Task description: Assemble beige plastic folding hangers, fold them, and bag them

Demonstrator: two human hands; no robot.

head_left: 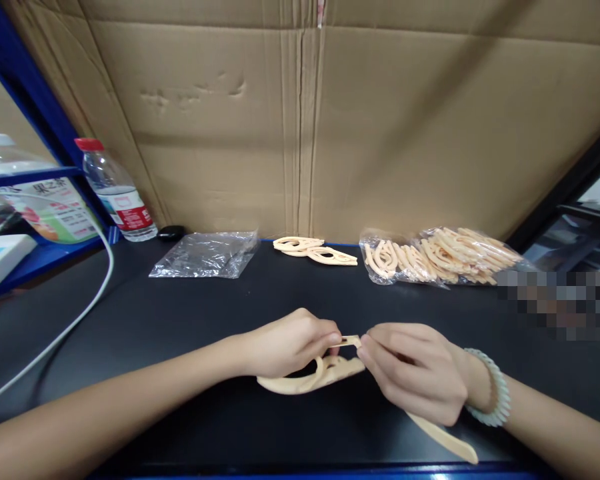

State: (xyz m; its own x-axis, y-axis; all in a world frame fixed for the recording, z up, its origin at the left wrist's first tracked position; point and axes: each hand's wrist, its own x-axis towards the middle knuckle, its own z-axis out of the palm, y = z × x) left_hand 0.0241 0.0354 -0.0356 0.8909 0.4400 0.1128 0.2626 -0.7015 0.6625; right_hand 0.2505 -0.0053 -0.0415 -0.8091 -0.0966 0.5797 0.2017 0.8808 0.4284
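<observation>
Near the front of the black table, my left hand (297,343) is closed on a beige plastic folding hanger (300,385), whose curved body sticks out below the fingers. My right hand (420,367), with a beaded bracelet (497,393) at its wrist, is closed on a long beige hanger arm (447,439) that points down to the right. Between the fingertips of both hands shows a small slotted beige end (350,341). Fingers hide where the pieces meet, so I cannot tell whether they are joined.
Two folded beige hangers (315,251) lie at the back, left of clear bags of hanger parts (440,257). A flat clear plastic bag (205,255), a red-capped water bottle (117,193) and a white cable (87,307) are on the left. Cardboard (220,133) stands behind.
</observation>
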